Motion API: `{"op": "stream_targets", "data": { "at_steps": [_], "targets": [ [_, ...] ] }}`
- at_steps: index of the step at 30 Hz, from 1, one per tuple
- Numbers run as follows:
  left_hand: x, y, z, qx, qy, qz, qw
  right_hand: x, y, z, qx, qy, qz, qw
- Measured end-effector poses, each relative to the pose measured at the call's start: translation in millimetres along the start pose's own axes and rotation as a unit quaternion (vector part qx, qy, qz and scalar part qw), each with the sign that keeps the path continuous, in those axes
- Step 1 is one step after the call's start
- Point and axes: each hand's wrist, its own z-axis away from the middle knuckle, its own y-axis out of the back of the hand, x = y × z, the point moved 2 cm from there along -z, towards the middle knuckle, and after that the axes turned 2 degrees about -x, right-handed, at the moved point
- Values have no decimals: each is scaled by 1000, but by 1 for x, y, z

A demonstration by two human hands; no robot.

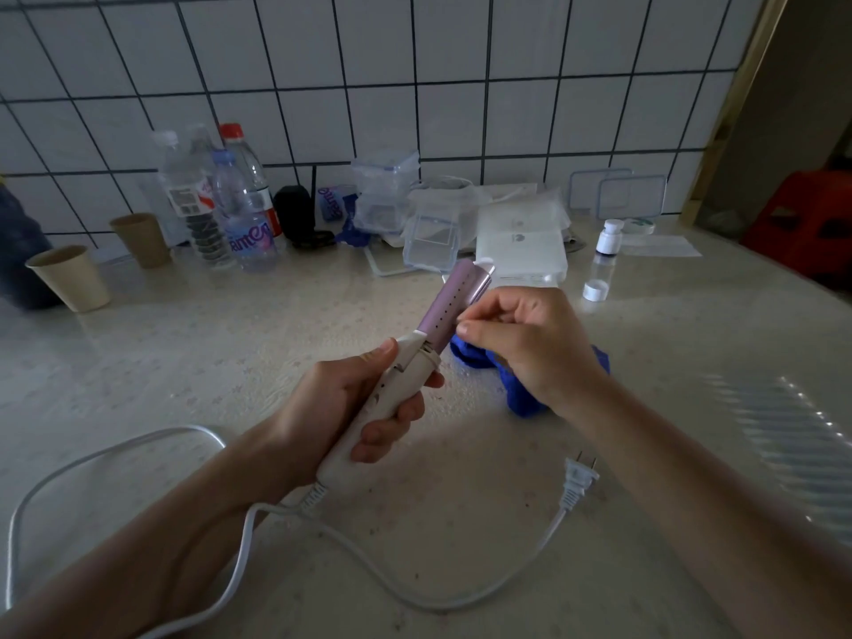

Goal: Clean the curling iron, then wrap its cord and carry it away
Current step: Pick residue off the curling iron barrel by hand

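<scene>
Curling iron (442,311) sits tilted above the table (230,343), lilac barrel pointing away. The left hand (341,408) wraps its fingers round the white handle. The right hand (521,339), fingers curled, pinches a small pale thing (462,322) against the barrel; what it is cannot be told. A blue cloth (521,398) lies just right of the iron, under that hand. The cord (369,560) loops from the handle's base to a plug (578,484) lower right of the iron. Bottles (239,209) and paper cups (69,279) stand far left of it.
</scene>
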Motion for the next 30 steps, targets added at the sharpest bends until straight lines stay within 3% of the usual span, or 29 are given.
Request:
{"op": "stream_targets", "data": {
  "at_steps": [3, 7, 13, 17, 22, 26, 30],
  "targets": [
    [0, 0, 0, -5, -5, -8, 1000, 4, 3, -4, -6, -40, -76, 996],
    [-2, -2, -1, -2, 1, -15, 1000, 8, 12, -9, 52, -83, -142, 985],
    [0, -2, 0, 11, 2, -25, 1000, 9, 2, -4, 8, -73, -120, 990],
    [0, -5, 0, 14, 1, -41, 999, 10, 19, -9, 84, -86, -167, 979],
    [2, -4, 0, 29, -2, -36, 999, 8, -6, 3, -5, -42, -102, 994],
    [-1, -2, -1, 23, -3, -39, 999, 10, 17, -10, 124, -71, -153, 978],
    [-2, 2, -4, 34, -14, -39, 999, 12, 20, -10, 180, -74, -155, 968]
  ]
}}
